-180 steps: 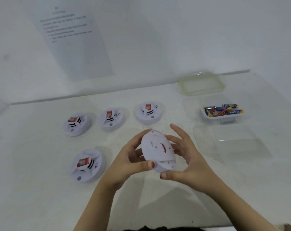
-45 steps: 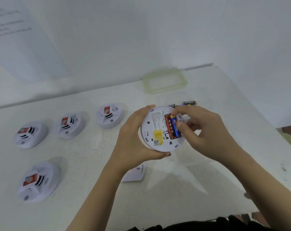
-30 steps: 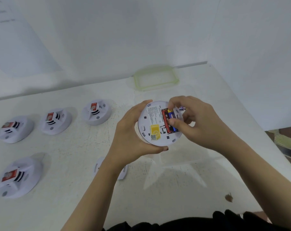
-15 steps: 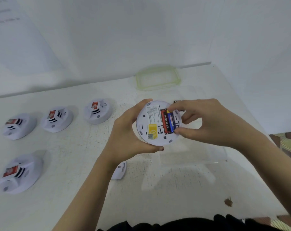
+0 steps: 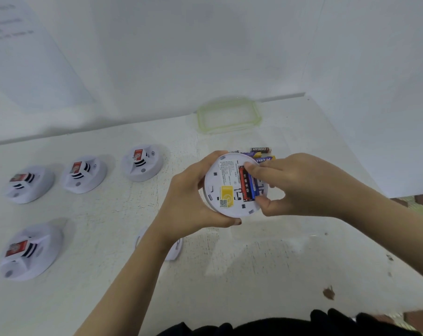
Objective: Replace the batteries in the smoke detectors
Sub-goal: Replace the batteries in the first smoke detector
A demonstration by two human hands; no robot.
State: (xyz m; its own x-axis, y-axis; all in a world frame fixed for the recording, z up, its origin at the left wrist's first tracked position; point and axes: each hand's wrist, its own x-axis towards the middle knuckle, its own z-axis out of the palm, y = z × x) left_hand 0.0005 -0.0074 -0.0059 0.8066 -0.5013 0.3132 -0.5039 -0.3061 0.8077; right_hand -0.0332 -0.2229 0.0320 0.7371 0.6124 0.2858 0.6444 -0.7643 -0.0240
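Observation:
My left hand (image 5: pixel 186 202) grips a white round smoke detector (image 5: pixel 226 187) above the table, its back facing me. The open battery bay holds a red battery (image 5: pixel 244 185) and a blue battery (image 5: pixel 253 190) side by side. My right hand (image 5: pixel 300 185) pinches the blue battery, forefinger at its top end and thumb at its bottom end. The detector's removed white backplate (image 5: pixel 175 251) lies on the table under my left forearm, mostly hidden. Loose batteries (image 5: pixel 260 151) show just behind the detector, in a clear tub I can barely make out.
Several other white smoke detectors sit face up on the left: three in a row (image 5: pixel 142 162) (image 5: pixel 83 174) (image 5: pixel 27 184) and one nearer (image 5: pixel 28 251). A green-rimmed clear lid (image 5: pixel 228 115) lies by the back wall. The white table (image 5: pixel 254 275) ends at the right, floor beyond.
Over six seconds the backplate came off and now lies on the table, exposing the batteries. In the last half second my right fingers shifted to pinch the blue battery's ends.

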